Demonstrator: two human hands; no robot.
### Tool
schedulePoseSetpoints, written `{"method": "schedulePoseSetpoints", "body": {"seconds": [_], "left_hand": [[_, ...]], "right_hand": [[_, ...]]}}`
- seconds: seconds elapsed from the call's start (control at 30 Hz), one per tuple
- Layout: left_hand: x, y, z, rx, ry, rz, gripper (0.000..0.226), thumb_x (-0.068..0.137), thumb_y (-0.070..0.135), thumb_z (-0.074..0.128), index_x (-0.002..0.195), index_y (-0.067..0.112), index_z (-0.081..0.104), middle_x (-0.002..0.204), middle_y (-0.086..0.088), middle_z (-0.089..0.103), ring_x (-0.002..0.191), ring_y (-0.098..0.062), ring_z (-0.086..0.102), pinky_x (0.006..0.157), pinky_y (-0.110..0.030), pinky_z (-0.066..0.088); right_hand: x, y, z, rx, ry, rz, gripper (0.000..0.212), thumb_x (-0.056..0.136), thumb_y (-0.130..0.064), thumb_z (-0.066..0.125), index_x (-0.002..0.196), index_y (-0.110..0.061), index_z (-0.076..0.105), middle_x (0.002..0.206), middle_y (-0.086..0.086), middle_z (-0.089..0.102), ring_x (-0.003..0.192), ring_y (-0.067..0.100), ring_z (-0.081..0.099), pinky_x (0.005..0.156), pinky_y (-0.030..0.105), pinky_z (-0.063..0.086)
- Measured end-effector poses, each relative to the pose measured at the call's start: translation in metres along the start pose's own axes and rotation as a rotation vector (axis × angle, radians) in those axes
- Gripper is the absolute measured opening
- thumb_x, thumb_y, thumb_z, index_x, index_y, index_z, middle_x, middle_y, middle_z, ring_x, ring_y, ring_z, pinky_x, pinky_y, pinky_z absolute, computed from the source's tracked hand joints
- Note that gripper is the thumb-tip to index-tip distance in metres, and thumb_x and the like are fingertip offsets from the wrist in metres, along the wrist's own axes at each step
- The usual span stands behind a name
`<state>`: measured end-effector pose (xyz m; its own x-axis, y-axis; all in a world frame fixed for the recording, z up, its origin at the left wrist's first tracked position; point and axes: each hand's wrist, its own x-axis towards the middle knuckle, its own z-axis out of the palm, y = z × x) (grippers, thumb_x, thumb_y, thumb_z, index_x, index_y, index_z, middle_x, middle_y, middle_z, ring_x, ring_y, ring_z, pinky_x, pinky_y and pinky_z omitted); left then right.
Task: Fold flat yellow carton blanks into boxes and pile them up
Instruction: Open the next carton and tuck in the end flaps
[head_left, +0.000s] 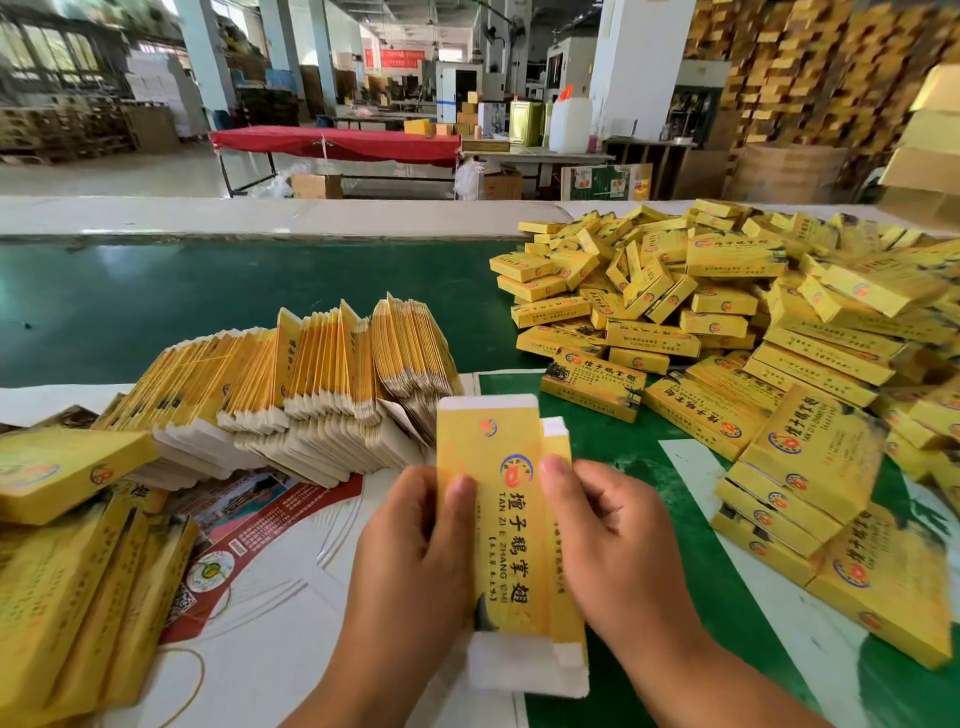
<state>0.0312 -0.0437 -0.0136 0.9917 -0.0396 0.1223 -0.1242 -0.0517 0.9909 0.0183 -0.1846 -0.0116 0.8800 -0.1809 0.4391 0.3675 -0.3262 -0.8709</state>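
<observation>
I hold one yellow carton blank (511, 540) upright in front of me, long side vertical, white flaps showing at top and bottom. My left hand (415, 551) grips its left edge with the thumb on the printed face. My right hand (608, 540) grips the right edge, thumb near the logo. A thick row of flat blanks (311, 384) stands on edge just beyond my left hand. A large heap of folded yellow boxes (727, 322) covers the table to the right.
More yellow cartons (67, 545) lie at the near left. A red-and-white printed sheet (249, 525) lies under the blanks. The green work surface (156, 301) stretches behind. A red-covered table (337, 143) and stacked cartons stand in the hall beyond.
</observation>
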Motion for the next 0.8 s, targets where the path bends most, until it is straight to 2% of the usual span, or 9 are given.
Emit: {"method": "schedulePoseSetpoints", "body": {"seconds": [0.13, 0.2, 0.27, 0.33, 0.4, 0.5, 0.6, 0.67, 0.8], "left_hand": [[-0.003, 0.001, 0.001, -0.037, -0.146, 0.019, 0.047, 0.071, 0.07, 0.062, 0.107, 0.041, 0.057, 0.098, 0.019, 0.07, 0.086, -0.001, 0.069, 0.063, -0.019, 0.057], [-0.004, 0.003, 0.0, -0.147, -0.288, -0.034, 0.043, 0.068, 0.066, 0.067, 0.106, 0.045, 0.062, 0.105, 0.01, 0.072, 0.095, -0.004, 0.069, 0.07, -0.017, 0.055], [-0.004, 0.005, -0.002, -0.24, -0.364, -0.095, 0.047, 0.068, 0.06, 0.071, 0.108, 0.037, 0.065, 0.107, -0.005, 0.071, 0.102, -0.02, 0.068, 0.081, -0.031, 0.058], [-0.001, 0.007, -0.006, -0.329, -0.396, -0.182, 0.046, 0.071, 0.052, 0.075, 0.107, 0.024, 0.068, 0.113, -0.025, 0.064, 0.108, -0.04, 0.062, 0.091, -0.051, 0.054], [0.002, 0.007, -0.014, -0.459, -0.491, -0.273, 0.04, 0.07, 0.045, 0.077, 0.105, 0.026, 0.072, 0.115, -0.022, 0.066, 0.108, -0.038, 0.063, 0.084, -0.045, 0.058], [0.004, 0.003, -0.025, -0.658, -0.595, -0.352, 0.058, 0.056, 0.049, 0.087, 0.107, 0.024, 0.073, 0.115, -0.016, 0.07, 0.107, -0.034, 0.066, 0.082, -0.04, 0.058], [0.005, 0.011, -0.024, -0.827, -0.689, -0.281, 0.051, 0.095, 0.039, 0.053, 0.132, 0.003, 0.055, 0.13, -0.023, 0.058, 0.124, -0.035, 0.054, 0.103, -0.042, 0.043], [0.006, 0.012, -0.028, -0.864, -0.567, -0.168, 0.054, 0.104, 0.023, 0.029, 0.141, -0.016, 0.028, 0.142, -0.035, 0.039, 0.136, -0.042, 0.036, 0.114, -0.046, 0.025], [0.008, -0.003, -0.03, -0.879, -0.608, -0.183, 0.058, 0.1, 0.026, 0.044, 0.141, -0.013, 0.031, 0.143, -0.032, 0.04, 0.135, -0.04, 0.039, 0.114, -0.045, 0.028]], "right_hand": [[-0.002, -0.004, 0.0, 0.003, -0.032, -0.065, 0.027, 0.095, -0.049, 0.053, 0.087, -0.03, 0.071, 0.07, -0.008, 0.069, 0.056, 0.008, 0.063, 0.049, 0.036, 0.054], [-0.006, -0.005, 0.004, 0.057, -0.136, -0.043, 0.027, 0.094, -0.055, 0.05, 0.111, -0.043, 0.069, 0.092, -0.009, 0.074, 0.081, 0.009, 0.071, 0.066, 0.033, 0.06], [-0.008, -0.006, 0.007, 0.047, -0.187, -0.078, 0.036, 0.095, -0.054, 0.043, 0.124, -0.044, 0.063, 0.102, -0.009, 0.072, 0.093, 0.01, 0.069, 0.075, 0.032, 0.058], [-0.008, -0.008, 0.008, -0.004, -0.196, -0.136, 0.033, 0.098, -0.049, 0.04, 0.125, -0.049, 0.059, 0.097, -0.012, 0.068, 0.088, 0.012, 0.067, 0.071, 0.028, 0.055], [-0.006, -0.007, 0.004, -0.002, -0.168, -0.134, 0.033, 0.096, -0.047, 0.047, 0.128, -0.044, 0.057, 0.093, -0.014, 0.064, 0.082, 0.014, 0.066, 0.065, 0.026, 0.056], [0.001, -0.005, -0.009, 0.001, -0.068, -0.091, 0.031, 0.09, -0.041, 0.063, 0.119, -0.031, 0.065, 0.091, -0.011, 0.061, 0.079, 0.025, 0.065, 0.056, 0.04, 0.058], [0.004, -0.004, -0.017, 0.093, -0.081, -0.047, 0.03, 0.081, -0.04, 0.07, 0.11, -0.035, 0.067, 0.094, -0.006, 0.063, 0.079, 0.03, 0.063, 0.057, 0.051, 0.055], [0.004, -0.002, -0.018, 0.178, -0.16, -0.026, 0.034, 0.077, -0.044, 0.071, 0.11, -0.038, 0.066, 0.096, 0.001, 0.065, 0.078, 0.03, 0.063, 0.059, 0.05, 0.055], [0.003, -0.001, -0.016, 0.33, -0.161, -0.024, 0.045, 0.075, -0.034, 0.074, 0.117, -0.04, 0.06, 0.101, 0.002, 0.066, 0.083, 0.018, 0.064, 0.066, 0.034, 0.053]]}}
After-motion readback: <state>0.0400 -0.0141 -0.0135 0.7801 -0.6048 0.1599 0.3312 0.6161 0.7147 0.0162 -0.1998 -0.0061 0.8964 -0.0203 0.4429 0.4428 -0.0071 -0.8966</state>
